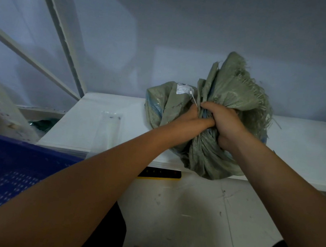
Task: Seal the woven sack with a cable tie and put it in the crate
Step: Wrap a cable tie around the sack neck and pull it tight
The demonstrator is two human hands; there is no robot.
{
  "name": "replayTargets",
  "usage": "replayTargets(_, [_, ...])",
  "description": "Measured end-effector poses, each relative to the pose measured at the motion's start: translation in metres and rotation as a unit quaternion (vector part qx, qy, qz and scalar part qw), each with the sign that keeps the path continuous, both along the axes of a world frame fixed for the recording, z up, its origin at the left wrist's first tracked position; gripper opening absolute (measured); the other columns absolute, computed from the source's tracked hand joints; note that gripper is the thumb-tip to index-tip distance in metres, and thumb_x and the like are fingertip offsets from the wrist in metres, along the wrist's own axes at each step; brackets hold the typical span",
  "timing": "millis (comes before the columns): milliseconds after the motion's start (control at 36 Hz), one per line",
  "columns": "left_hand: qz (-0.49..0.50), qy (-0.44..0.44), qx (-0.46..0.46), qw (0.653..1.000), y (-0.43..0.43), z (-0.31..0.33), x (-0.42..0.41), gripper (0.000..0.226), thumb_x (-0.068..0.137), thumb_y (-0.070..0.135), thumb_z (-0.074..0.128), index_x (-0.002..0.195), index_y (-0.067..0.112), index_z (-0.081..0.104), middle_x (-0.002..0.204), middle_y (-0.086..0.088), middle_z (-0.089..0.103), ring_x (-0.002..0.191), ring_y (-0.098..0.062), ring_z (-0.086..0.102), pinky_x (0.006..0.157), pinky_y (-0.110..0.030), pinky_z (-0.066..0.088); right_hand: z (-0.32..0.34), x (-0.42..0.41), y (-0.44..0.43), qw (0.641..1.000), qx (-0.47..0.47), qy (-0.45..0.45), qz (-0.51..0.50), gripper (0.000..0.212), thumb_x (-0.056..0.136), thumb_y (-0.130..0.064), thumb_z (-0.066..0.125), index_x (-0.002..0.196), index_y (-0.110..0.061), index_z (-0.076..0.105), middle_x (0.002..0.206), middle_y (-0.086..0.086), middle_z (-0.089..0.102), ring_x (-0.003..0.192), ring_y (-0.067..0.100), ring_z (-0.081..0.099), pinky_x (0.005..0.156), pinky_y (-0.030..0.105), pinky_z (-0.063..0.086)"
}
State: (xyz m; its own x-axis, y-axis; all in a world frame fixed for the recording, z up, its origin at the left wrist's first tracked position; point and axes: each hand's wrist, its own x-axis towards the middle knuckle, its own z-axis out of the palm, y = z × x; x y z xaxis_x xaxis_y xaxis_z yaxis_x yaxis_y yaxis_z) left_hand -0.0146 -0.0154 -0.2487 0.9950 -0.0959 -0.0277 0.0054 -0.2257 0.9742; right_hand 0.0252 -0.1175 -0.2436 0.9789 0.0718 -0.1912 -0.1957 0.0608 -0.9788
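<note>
A grey-green woven sack lies on the white table, its frayed mouth bunched upward. My right hand grips the gathered neck, fingers curled round it. My left hand is pressed against the neck from the left and pinches a white cable tie, whose free end sticks up and to the left over the sack. A white label shows on the sack's far side. The blue perforated crate stands at the lower left, below the table's edge.
A clear plastic bag of cable ties lies on the table left of the sack. White shelf struts rise at the left. A black-and-yellow power strip sits under the table's front edge. White floor lies below.
</note>
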Motion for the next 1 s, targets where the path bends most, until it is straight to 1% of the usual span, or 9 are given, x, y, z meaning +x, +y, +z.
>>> replayTargets(83, [0.009, -0.015, 0.021, 1.0, 0.004, -0.002, 0.001, 0.078, 0.095, 0.012, 0.058, 0.157, 0.017, 0.011, 0.148, 0.001, 0.042, 0.123, -0.003, 0.042, 0.097, -0.016, 0.036, 0.002, -0.003, 0.001, 0.999, -0.043, -0.019, 0.022, 0.035, 0.085, -0.031, 0.072, 0.116, -0.014, 0.071, 0.098, 0.006, 0.076, 0.088, 0.022, 0.074, 0.081, 0.036, 0.059])
replayTargets(167, [0.039, -0.036, 0.04, 0.998, 0.003, -0.002, 0.003, 0.064, 0.092, 0.009, 0.048, 0.153, 0.013, 0.03, 0.145, -0.004, 0.049, 0.127, -0.009, 0.047, 0.102, -0.02, 0.04, -0.001, -0.005, 0.002, 0.991, -0.106, -0.066, 0.053, 0.036, 0.084, -0.04, 0.069, 0.113, -0.02, 0.071, 0.101, 0.001, 0.075, 0.092, 0.016, 0.072, 0.085, 0.033, 0.057])
replayTargets(278, [0.097, -0.061, 0.0, 0.993, 0.002, 0.004, 0.003, 0.038, 0.097, 0.002, 0.041, 0.129, 0.012, 0.059, 0.118, -0.007, 0.066, 0.109, -0.017, 0.062, 0.094, -0.026, 0.05, -0.001, -0.003, 0.003, 0.973, -0.179, -0.126, 0.072, 0.055, 0.087, -0.056, 0.06, 0.131, -0.023, 0.063, 0.115, -0.008, 0.067, 0.104, 0.008, 0.064, 0.084, 0.025, 0.048])
replayTargets(361, [0.134, -0.057, -0.011, 0.989, 0.008, 0.007, 0.006, 0.022, 0.099, 0.011, 0.046, 0.095, 0.026, 0.062, 0.094, 0.0, 0.069, 0.092, -0.016, 0.066, 0.085, -0.028, 0.055, -0.002, -0.001, 0.002, 0.975, -0.171, -0.112, 0.088, 0.067, 0.08, -0.068, 0.054, 0.128, -0.023, 0.067, 0.119, -0.006, 0.07, 0.107, 0.013, 0.066, 0.1, 0.037, 0.049])
replayTargets(472, [0.16, -0.047, -0.034, 0.985, 0.018, 0.007, 0.01, 0.026, 0.096, 0.007, 0.05, 0.087, 0.027, 0.064, 0.102, -0.013, 0.071, 0.095, -0.024, 0.069, 0.089, -0.036, 0.056, -0.003, 0.004, -0.001, 0.964, -0.232, -0.118, 0.056, 0.037, 0.1, -0.05, 0.045, 0.109, -0.022, 0.067, 0.11, 0.002, 0.065, 0.104, 0.023, 0.061, 0.098, 0.037, 0.045])
replayTargets(611, [0.205, -0.023, -0.029, 0.978, 0.026, 0.006, 0.015, 0.02, 0.096, 0.006, 0.048, 0.1, 0.008, 0.067, 0.106, -0.021, 0.069, 0.098, -0.031, 0.067, 0.088, -0.039, 0.055, -0.007, 0.013, -0.008, 0.936, -0.317, -0.135, 0.065, 0.024, 0.094, -0.023, 0.055, 0.073, -0.014, 0.062, 0.075, 0.006, 0.061, 0.074, 0.022, 0.056, 0.062, 0.028, 0.04])
replayTargets(750, [0.22, -0.037, -0.025, 0.974, 0.031, 0.007, 0.017, 0.02, 0.096, 0.006, 0.045, 0.097, 0.011, 0.065, 0.106, -0.025, 0.068, 0.09, -0.026, 0.064, 0.09, -0.044, 0.053, -0.007, 0.013, -0.012, 0.921, -0.336, -0.186, 0.061, 0.023, 0.092, -0.017, 0.064, 0.07, -0.022, 0.071, 0.075, -0.005, 0.069, 0.07, 0.009, 0.06, 0.062, 0.024, 0.041])
replayTargets(889, [0.236, -0.044, -0.037, 0.97, 0.034, 0.007, 0.018, 0.025, 0.095, 0.004, 0.044, 0.104, 0.001, 0.067, 0.106, -0.026, 0.067, 0.095, -0.033, 0.066, 0.09, -0.047, 0.054, -0.001, 0.005, -0.01, 0.9, -0.331, -0.281, 0.028, 0.017, 0.091, -0.018, 0.069, 0.076, -0.026, 0.074, 0.071, -0.015, 0.067, 0.067, -0.003, 0.059, 0.057, 0.015, 0.04])
replayTargets(1000, [0.243, -0.049, -0.039, 0.968, 0.037, 0.009, 0.019, 0.02, 0.092, 0.003, 0.044, 0.096, 0.013, 0.062, 0.096, -0.022, 0.066, 0.086, -0.026, 0.063, 0.089, -0.05, 0.052, 0.004, -0.002, -0.007, 0.895, -0.299, -0.329, -0.001, 0.021, 0.085, -0.015, 0.075, 0.069, -0.028, 0.072, 0.064, -0.019, 0.064, 0.058, -0.011, 0.057, 0.051, 0.002, 0.037])
